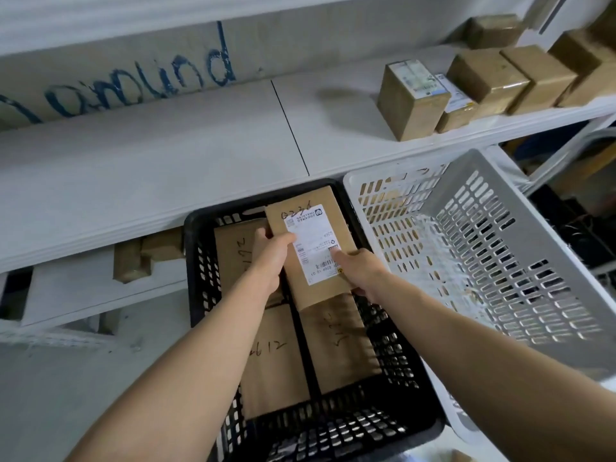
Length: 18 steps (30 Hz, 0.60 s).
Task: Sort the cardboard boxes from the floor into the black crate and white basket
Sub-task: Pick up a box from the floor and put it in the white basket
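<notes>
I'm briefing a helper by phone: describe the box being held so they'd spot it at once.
Find the black crate left of the white basket. Above it, the left hand and right hand hold one flat cardboard box. Unlike the boxes lying in the crate, it shows a white printed label.

The held box [340,225] is smooth, matt brown cardboard marked with dark ink; its label [313,248] is white printed paper with a faint sheen; the boxes in the crate [276,358] are the same dull cardboard; the black crate [396,368] is perforated plastic, slightly glossy; the white basket [500,268] is slotted plastic, satin-smooth; the shelf [166,155] looks smooth, white and matt; the boxes on the shelf [486,78] are brown cardboard under shiny tape.
</notes>
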### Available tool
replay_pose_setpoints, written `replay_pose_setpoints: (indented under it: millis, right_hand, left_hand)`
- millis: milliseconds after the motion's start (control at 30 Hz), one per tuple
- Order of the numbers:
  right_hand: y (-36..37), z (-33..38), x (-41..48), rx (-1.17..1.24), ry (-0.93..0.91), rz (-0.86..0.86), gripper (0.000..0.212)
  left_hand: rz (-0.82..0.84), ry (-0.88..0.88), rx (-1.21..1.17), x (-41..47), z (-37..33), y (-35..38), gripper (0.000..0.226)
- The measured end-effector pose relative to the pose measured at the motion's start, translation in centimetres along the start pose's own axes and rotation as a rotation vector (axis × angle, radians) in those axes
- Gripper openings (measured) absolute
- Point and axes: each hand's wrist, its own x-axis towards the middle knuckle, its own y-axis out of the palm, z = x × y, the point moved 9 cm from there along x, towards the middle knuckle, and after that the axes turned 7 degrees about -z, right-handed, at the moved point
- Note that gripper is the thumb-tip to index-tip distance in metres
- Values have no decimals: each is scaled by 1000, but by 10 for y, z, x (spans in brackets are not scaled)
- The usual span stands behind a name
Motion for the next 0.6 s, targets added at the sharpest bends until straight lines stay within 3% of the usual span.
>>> replay_pose_setpoints:
  millis: [133,333,467,600]
  right_hand:
    - [10,4,19,-13,0,43,44]
    - [27,8,40,-243,-97,98,64]
    - [25,7,44,-303,-113,21,62]
    - [11,22,35,-346,-149,-109,50]
  left_hand:
    - [99,-95,38,8,17,10,30]
    - [198,-176,34,18,33,20,39]
    - [208,-172,-3,17,35,22,68]
    - [194,-116,-13,16,21,19,67]
